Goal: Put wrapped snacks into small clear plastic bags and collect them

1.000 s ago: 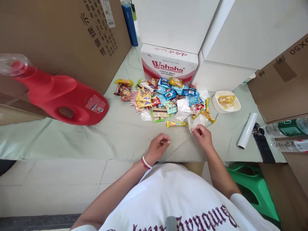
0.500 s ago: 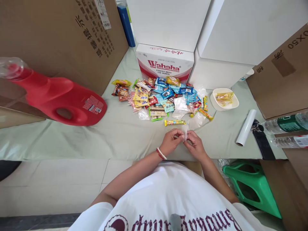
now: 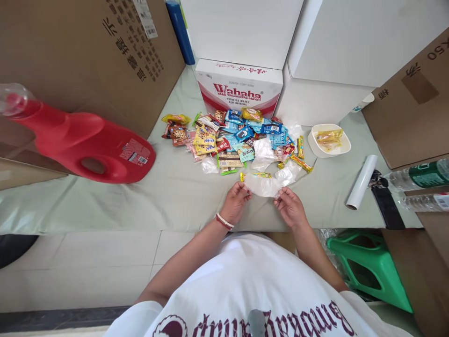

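Note:
Between my two hands a thin, whitish clear plastic bag [image 3: 262, 186] is stretched out wide. My left hand [image 3: 235, 201] pinches its left end, fingers closed. Its right end is pinched by my right hand [image 3: 289, 206]. Just behind the bag lies a yellow stick-shaped snack packet [image 3: 242, 177], partly covered by it. Beyond that spreads a pile of wrapped snacks [image 3: 231, 140] in yellow, blue, red and brown. Crumpled clear plastic bags [image 3: 288, 173] lie at the pile's right, and another crumpled bag [image 3: 209, 164] at its front left.
A cream bowl [image 3: 347, 146] with yellow packets stands right of the pile. Behind it are a Wahaba-style white and red carton [image 3: 238, 91] and white boxes [image 3: 326, 103]. A red jug [image 3: 94, 140] lies left. A white roll [image 3: 362, 182], black object [image 3: 387, 208] and plastic bottles [image 3: 428, 177] are right.
My hands have moved apart, the left one leftward and the right one rightward. The bag, bunched between my fingertips before, is now spread wide.

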The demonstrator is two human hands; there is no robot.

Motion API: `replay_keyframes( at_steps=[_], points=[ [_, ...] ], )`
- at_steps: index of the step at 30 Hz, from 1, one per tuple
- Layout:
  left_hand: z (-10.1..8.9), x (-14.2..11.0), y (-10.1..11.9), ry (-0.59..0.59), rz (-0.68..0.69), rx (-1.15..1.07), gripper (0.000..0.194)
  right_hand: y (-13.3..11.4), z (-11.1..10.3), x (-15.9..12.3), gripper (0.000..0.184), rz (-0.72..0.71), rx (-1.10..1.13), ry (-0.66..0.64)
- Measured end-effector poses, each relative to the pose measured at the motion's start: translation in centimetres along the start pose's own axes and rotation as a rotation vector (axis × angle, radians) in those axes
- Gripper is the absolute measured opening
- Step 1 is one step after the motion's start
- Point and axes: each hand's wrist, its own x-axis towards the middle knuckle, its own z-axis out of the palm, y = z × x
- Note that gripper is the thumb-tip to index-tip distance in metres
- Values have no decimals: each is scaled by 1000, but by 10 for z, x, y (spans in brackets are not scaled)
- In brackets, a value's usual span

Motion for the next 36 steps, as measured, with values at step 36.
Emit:
replay_keyframes(
  at_steps=[36],
  points=[
    [3, -25, 33, 56, 145, -50, 43, -20, 62, -11, 24, -434, -594, -133]
  ],
)
